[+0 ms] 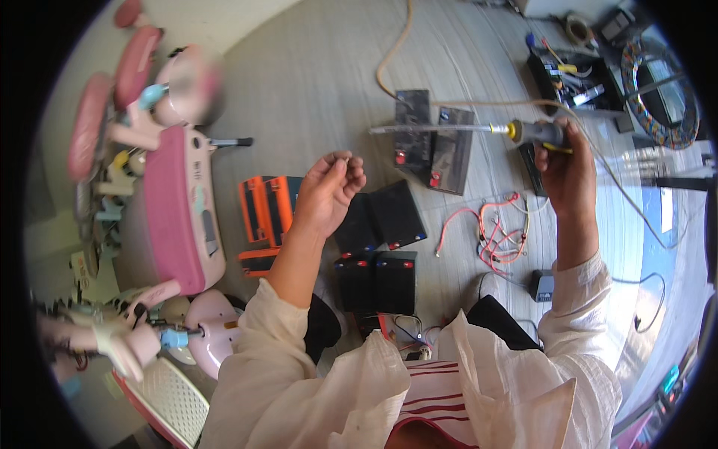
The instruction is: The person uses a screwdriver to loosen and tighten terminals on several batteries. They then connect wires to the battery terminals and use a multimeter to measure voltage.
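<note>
Fingers of the left hand (329, 183) pinch a small screw (345, 156); right hand (566, 159) grips the screwdriver (479, 129); best to align the tip squarely.

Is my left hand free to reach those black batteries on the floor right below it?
Probably yes: the left hand hovers just above the black batteries with nothing between, though its fingertips pinch something tiny.

Grey floor (314, 67): black batteries (378, 258), red wires (497, 228), orange boxes (265, 209).

horizontal soldering iron (479, 129), perhaps wire (342, 156)
</note>
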Demonstrator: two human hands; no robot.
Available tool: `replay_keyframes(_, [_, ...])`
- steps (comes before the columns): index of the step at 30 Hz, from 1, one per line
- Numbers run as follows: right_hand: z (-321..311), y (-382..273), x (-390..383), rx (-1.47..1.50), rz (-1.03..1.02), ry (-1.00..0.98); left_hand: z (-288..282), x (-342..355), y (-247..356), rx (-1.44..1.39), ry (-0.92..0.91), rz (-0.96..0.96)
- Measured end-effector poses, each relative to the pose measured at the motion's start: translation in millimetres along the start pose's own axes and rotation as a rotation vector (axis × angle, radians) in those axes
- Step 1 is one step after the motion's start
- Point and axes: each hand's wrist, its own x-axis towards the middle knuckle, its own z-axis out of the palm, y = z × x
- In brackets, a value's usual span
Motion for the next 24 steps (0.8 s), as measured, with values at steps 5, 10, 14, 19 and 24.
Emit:
replay_keyframes(5, [73, -33, -80, 0.055, -0.104, -0.164, 52, -118, 106, 0.008, -0.025, 0.097])
replay_keyframes(10, [146, -71, -174, 0.024, -0.171, -0.209, 80, -212, 133, -0.111, -0.114, 0.252])
replay_keyframes(14, [186, -102, -227, -0.060, -0.239, -0.287, 75, -258, 136, -0.275, -0.271, 0.333])
replay_keyframes(19, [234, -115, -286, -0.105, -0.294, -0.261, 58, -286, 133, -0.437, -0.351, 0.401])
replay_keyframes(24, [236, -88, -298, -0.136, -0.319, -0.231, 38, -284, 132, -0.401, -0.297, 0.433])
